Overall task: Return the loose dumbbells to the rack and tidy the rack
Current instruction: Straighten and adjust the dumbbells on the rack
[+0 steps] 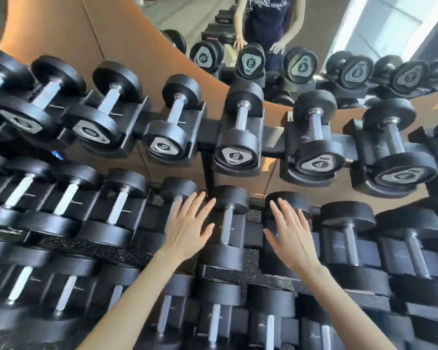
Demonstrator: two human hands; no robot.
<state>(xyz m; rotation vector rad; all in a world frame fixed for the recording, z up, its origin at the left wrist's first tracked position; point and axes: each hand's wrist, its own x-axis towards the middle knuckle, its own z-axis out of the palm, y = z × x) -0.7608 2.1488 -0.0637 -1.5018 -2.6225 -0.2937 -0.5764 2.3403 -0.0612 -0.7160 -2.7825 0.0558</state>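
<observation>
Both hands, left (187,228) and right (291,236), are hovering open-fingered either side of a middle-row dumbbell (228,228) on the black rack (240,137); a mirror (314,26) is lining the far wall.

Middle tier: dumbbells (226,228) are sitting side by side in cradles, leaving only narrow gaps between heads.
Handles: the steel bar (227,226) between the 2 hands is lying exposed and reachable from above.
Left hand (187,227): hovering flat, fingers spread, over a neighbouring dumbbell.
Right hand (290,233): likewise spread over another.
Top tier (238,137): overhanging behind, limiting clearance.
</observation>
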